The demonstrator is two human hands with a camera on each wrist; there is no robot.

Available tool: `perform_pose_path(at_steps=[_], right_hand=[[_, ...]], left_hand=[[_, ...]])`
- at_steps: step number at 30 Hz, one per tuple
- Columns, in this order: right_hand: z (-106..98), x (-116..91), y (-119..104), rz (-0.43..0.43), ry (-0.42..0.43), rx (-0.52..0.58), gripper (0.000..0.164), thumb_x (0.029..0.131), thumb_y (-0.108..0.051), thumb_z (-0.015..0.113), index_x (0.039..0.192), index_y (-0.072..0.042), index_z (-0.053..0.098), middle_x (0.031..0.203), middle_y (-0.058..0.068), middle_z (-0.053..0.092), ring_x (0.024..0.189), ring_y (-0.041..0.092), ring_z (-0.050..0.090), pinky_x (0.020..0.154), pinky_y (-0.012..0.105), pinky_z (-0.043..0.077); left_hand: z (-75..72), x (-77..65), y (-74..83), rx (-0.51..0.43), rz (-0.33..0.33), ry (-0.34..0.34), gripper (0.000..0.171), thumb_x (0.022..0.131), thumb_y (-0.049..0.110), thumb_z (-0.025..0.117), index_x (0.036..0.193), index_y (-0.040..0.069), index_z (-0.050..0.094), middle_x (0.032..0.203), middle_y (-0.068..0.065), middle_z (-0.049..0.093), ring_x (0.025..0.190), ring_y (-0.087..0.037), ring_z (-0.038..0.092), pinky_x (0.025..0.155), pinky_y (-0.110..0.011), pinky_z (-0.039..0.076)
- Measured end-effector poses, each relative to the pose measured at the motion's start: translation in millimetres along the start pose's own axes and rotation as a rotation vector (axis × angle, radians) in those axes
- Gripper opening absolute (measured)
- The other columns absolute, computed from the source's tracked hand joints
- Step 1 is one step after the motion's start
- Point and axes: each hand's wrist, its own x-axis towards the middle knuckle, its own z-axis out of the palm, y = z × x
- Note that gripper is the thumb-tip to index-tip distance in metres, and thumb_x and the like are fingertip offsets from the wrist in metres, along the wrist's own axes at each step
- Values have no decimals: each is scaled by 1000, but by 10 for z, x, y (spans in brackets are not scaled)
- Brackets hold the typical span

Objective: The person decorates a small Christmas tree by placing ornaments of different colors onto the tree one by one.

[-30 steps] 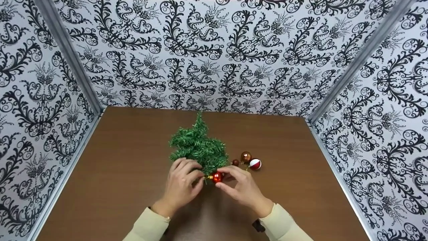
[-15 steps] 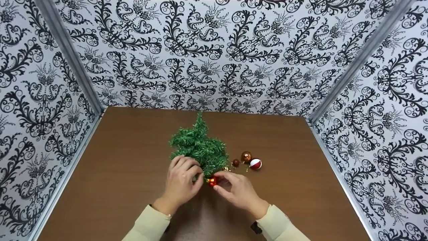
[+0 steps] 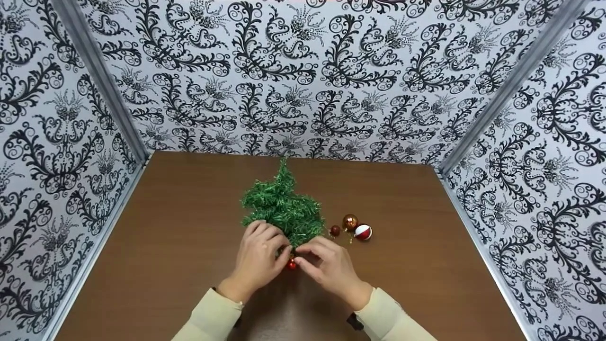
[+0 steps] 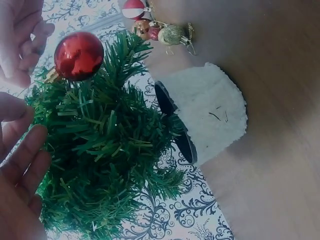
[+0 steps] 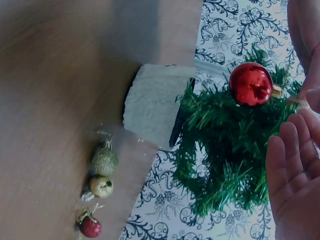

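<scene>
A small green artificial Christmas tree [image 3: 284, 208] with a white base [image 4: 212, 115] stands on the table, in front of both hands. On its near side hangs a shiny red bauble [image 4: 79, 56] with a gold cap, large in both wrist views and partly covered by fingers in the head view. My left hand [image 3: 260, 253] is at the tree's lower branches, its thumb and index finger pinching the bauble's gold loop. From the other side my right hand [image 3: 326, 265] brings curled index finger and thumb together at that loop. Fingers partly hide the loop.
Right of the tree lie a copper bauble [image 3: 350, 221], a red-and-white bauble [image 3: 363, 232] and a small dark red bauble [image 3: 334, 230]. A glittery gold bauble [image 5: 105, 161] and a smooth gold one [image 5: 101, 186] lie near the base. Patterned walls [image 3: 293, 71] enclose the brown table [image 3: 189, 213].
My right hand has moved left and let go of the red ball for its loop. The bauble has shifted left and down, now hanging below the fingertips. My left hand has barely moved.
</scene>
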Motion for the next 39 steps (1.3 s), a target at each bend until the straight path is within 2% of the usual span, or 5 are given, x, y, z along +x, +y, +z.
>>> perform_pose_path(at_steps=[12,20,28,32,39], right_hand=[[70,36,0,72,63,13,6,83,-15,76,84,-19,71,83,-14,63,69,1,55,60,18,47],[87,39,66,87,123,-106,13,78,-14,77,81,-22,68,79,-14,59,65,2,53,54,19,43],[148,86,96,80,189,-200,11,81,-15,76,81,-20,67,73,-13,53,60,-2,48,49,19,41],[165,118,84,110,197,-194,9,84,-15,75,82,-20,68,73,-13,55,58,2,51,49,20,41],[191,119,59,163,244,-149,11,84,-11,77,83,-19,69,74,-13,57,57,6,53,50,19,41]], left_hand=[[41,8,12,-25,2,-7,9,78,19,78,74,17,70,81,5,63,82,-21,58,97,-43,40],[15,-19,-10,46,9,16,8,76,17,75,70,16,69,75,4,62,75,-23,57,90,-43,44],[32,14,4,118,-36,68,8,78,17,78,73,16,71,74,3,62,71,-23,58,78,-44,47],[40,28,14,138,-62,87,6,78,17,78,75,15,73,74,2,65,69,-23,57,72,-42,46],[83,56,50,98,-118,144,7,79,19,81,77,16,75,74,4,67,67,-21,58,67,-39,45]])
